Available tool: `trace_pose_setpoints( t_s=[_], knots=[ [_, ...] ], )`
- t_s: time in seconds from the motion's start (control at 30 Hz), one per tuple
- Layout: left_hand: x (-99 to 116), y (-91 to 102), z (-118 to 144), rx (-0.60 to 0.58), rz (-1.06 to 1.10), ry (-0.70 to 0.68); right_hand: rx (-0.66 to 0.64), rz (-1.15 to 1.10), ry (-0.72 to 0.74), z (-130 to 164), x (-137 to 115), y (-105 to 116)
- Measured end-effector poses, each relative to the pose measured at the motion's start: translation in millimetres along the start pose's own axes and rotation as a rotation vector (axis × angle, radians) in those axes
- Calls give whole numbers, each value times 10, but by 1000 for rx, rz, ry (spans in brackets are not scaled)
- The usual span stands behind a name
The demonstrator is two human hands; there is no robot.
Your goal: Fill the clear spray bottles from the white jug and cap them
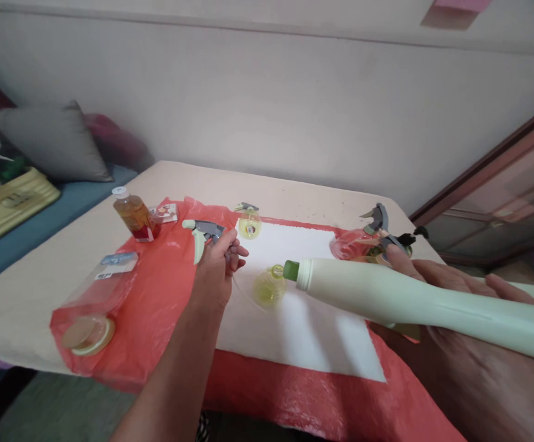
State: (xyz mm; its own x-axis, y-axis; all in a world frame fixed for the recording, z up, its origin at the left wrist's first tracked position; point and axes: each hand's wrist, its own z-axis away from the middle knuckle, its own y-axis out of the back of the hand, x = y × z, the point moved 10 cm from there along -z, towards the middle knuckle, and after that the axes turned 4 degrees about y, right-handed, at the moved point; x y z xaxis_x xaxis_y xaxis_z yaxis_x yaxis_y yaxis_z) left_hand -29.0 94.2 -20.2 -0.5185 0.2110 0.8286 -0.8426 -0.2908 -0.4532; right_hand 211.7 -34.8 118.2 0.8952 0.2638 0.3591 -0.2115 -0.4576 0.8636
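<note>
My left hand (223,255) is closed round a grey and pale green trigger spray head (205,232). Its thin clear dip tube (248,294) hangs down over a white sheet (313,344). A see-through yellow bottle (269,290) with an open neck stands on that sheet, right of the tube. Close to the camera, my right hand (455,344) grips a long pale green bottle-shaped object (377,288), tilted nearly level. Its ridged neck and dark green tip (291,271) point left, above the yellow bottle's neck. The object covers part of my right hand's fingers.
A red plastic sheet (156,307) lies under the white sheet. An amber liquid bottle (135,215) and a lidded jar (89,334) in clear packaging stand left. A second yellow spray bottle (250,225) is behind; more spray bottles (356,242) are at right. A wall (267,104) bounds the table.
</note>
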Motion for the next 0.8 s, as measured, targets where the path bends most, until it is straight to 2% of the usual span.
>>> trace_pose_setpoints(
  t_s=[0.13,0.6,0.8],
  knots=[
    [-4,5,-3,1,0,2,-89,134,60,32,-22,-97],
    [-6,-3,-10,-10,0,-8,-32,172,75,-7,-60,-36],
    [-4,1,1,4,-1,2,-60,163,66,18,-18,-79]
  ],
)
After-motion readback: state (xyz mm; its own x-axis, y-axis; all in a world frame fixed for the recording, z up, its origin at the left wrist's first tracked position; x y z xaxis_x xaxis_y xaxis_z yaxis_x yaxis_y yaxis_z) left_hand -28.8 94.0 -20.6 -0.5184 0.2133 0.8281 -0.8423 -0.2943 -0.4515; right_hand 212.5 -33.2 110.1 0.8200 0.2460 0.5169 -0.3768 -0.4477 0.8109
